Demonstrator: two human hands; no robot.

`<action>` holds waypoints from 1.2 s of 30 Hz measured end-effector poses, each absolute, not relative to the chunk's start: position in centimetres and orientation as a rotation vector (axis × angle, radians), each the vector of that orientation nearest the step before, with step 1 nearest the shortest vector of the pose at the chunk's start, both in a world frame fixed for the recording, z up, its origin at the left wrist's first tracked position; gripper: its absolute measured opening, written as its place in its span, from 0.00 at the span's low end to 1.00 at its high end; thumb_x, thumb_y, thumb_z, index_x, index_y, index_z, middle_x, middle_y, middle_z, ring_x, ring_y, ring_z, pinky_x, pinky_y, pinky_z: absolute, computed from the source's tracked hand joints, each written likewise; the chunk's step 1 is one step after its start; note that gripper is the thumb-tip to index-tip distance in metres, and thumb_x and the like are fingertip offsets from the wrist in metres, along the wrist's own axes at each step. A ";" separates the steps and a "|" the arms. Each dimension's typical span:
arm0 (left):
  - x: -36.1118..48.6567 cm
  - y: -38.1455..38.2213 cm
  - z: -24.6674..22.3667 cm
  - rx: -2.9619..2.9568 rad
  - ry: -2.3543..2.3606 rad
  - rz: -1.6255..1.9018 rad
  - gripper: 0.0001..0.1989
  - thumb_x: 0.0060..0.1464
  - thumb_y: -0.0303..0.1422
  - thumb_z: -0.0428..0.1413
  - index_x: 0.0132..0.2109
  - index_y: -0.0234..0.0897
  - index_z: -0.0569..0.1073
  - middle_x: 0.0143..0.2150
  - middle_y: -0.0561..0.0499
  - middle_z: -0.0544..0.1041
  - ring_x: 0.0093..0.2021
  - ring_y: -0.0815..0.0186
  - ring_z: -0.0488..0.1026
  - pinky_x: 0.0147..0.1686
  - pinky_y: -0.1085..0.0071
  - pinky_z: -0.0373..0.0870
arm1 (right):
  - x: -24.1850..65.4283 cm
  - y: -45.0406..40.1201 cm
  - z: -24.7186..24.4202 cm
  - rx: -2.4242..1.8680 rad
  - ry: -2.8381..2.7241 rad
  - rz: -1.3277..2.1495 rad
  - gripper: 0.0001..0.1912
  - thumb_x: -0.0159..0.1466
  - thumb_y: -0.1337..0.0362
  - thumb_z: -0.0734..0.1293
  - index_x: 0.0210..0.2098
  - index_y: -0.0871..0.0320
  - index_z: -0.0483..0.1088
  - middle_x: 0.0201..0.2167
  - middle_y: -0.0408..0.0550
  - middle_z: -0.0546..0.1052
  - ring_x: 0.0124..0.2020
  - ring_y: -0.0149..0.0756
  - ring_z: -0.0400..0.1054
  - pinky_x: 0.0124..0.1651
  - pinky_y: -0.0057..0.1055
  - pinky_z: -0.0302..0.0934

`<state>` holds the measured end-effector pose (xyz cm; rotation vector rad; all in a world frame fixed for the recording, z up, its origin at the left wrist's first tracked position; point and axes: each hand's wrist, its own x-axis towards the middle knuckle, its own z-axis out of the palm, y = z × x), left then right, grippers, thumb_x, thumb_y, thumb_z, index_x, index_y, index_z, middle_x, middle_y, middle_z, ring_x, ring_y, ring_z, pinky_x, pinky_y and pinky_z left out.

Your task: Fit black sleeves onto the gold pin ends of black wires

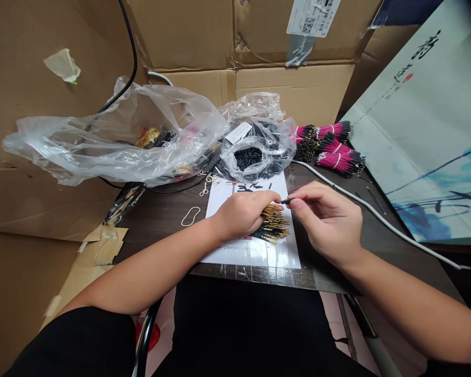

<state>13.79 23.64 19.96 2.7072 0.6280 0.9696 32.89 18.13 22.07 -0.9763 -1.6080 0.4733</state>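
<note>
My left hand (pixel 244 212) is closed over a bundle of thin wires with gold metal tips (pixel 273 222), just above a white printed sheet (pixel 255 257). The tips fan out to the right from under my fingers. At the bundle's upper right, my right hand (pixel 329 220) pinches a small black sleeve (pixel 286 201) between thumb and forefinger. The sleeve's left end is close to my left thumb; whether it touches a tip I cannot tell. Several loose black sleeves (pixel 255 186) lie on the sheet behind my left hand.
Behind the sheet stands an open plastic bag (pixel 272 157) full of black sleeves. Tied pink-and-black wire bundles (pixel 337 157) lie at the right back. A crumpled clear bag (pixel 113 141), rubber band (pixel 190 216) and white cable (pixel 377 209) share the dark table. Cardboard (pixel 290 89) walls the back.
</note>
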 end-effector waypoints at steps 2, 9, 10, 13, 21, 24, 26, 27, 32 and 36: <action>13.8 23.6 20.0 2.742 0.642 0.929 0.18 0.52 0.22 0.46 0.51 0.34 0.68 0.44 0.48 0.78 0.41 0.67 0.76 0.39 0.73 0.70 | 32.6 17.9 22.0 -0.994 -1.615 0.491 0.04 0.60 0.68 0.68 0.35 0.56 0.73 0.32 0.45 0.76 0.34 0.31 0.69 0.38 0.32 0.65; 14.0 23.3 20.0 2.740 0.652 0.898 0.20 0.50 0.22 0.45 0.50 0.34 0.67 0.43 0.48 0.78 0.40 0.66 0.76 0.38 0.73 0.70 | 32.3 17.7 21.8 -1.003 -1.613 0.498 0.05 0.60 0.69 0.68 0.36 0.55 0.74 0.33 0.44 0.76 0.35 0.31 0.70 0.39 0.32 0.66; 14.1 23.3 20.0 2.736 0.652 0.896 0.19 0.51 0.22 0.45 0.50 0.34 0.67 0.42 0.48 0.78 0.39 0.66 0.76 0.38 0.73 0.70 | 32.3 17.7 21.8 -1.003 -1.615 0.497 0.06 0.60 0.69 0.68 0.36 0.55 0.74 0.33 0.44 0.76 0.35 0.30 0.69 0.39 0.32 0.66; 14.1 23.2 20.1 2.718 0.667 0.884 0.17 0.53 0.23 0.46 0.50 0.34 0.67 0.43 0.48 0.78 0.39 0.66 0.76 0.38 0.73 0.70 | 32.3 17.7 21.9 -1.007 -1.620 0.468 0.05 0.59 0.69 0.68 0.36 0.55 0.74 0.32 0.44 0.76 0.34 0.31 0.69 0.37 0.32 0.65; 14.2 22.9 20.4 2.682 0.694 0.894 0.15 0.56 0.25 0.47 0.50 0.35 0.67 0.44 0.49 0.78 0.41 0.66 0.76 0.40 0.73 0.70 | 32.5 17.7 21.9 -1.013 -1.656 0.378 0.04 0.59 0.68 0.68 0.35 0.55 0.73 0.31 0.44 0.76 0.32 0.31 0.69 0.36 0.33 0.65; 14.2 22.9 20.4 2.717 0.682 0.905 0.15 0.55 0.24 0.46 0.50 0.34 0.67 0.43 0.49 0.78 0.41 0.66 0.76 0.39 0.73 0.70 | 32.5 17.7 22.0 -0.999 -1.680 0.366 0.05 0.59 0.70 0.68 0.35 0.55 0.73 0.31 0.44 0.77 0.32 0.31 0.69 0.36 0.33 0.65; 14.2 23.0 20.4 2.746 0.673 0.908 0.16 0.55 0.24 0.46 0.50 0.33 0.67 0.43 0.48 0.78 0.40 0.65 0.76 0.38 0.73 0.70 | 32.6 17.7 21.9 -0.978 -1.697 0.356 0.07 0.58 0.71 0.68 0.36 0.55 0.73 0.32 0.44 0.77 0.33 0.31 0.70 0.36 0.33 0.65; 14.1 23.0 20.4 2.757 0.669 0.912 0.16 0.54 0.23 0.46 0.50 0.33 0.67 0.43 0.48 0.78 0.40 0.65 0.76 0.38 0.73 0.70 | 32.7 17.7 21.9 -0.961 -1.713 0.337 0.08 0.58 0.72 0.69 0.36 0.55 0.73 0.32 0.44 0.77 0.33 0.31 0.70 0.36 0.32 0.65; 14.1 22.7 20.8 2.811 0.640 0.927 0.16 0.53 0.22 0.45 0.49 0.32 0.67 0.42 0.46 0.78 0.39 0.65 0.76 0.38 0.71 0.71 | 33.6 18.0 22.1 -0.852 -1.903 0.196 0.15 0.56 0.74 0.69 0.42 0.54 0.73 0.35 0.44 0.77 0.35 0.31 0.71 0.39 0.32 0.68; 14.1 22.4 21.2 2.827 0.602 0.957 0.15 0.55 0.23 0.45 0.48 0.30 0.68 0.39 0.45 0.77 0.37 0.64 0.76 0.36 0.71 0.71 | 33.9 18.4 22.1 -0.789 -1.917 0.310 0.16 0.56 0.75 0.69 0.42 0.53 0.73 0.35 0.44 0.76 0.36 0.31 0.71 0.39 0.31 0.68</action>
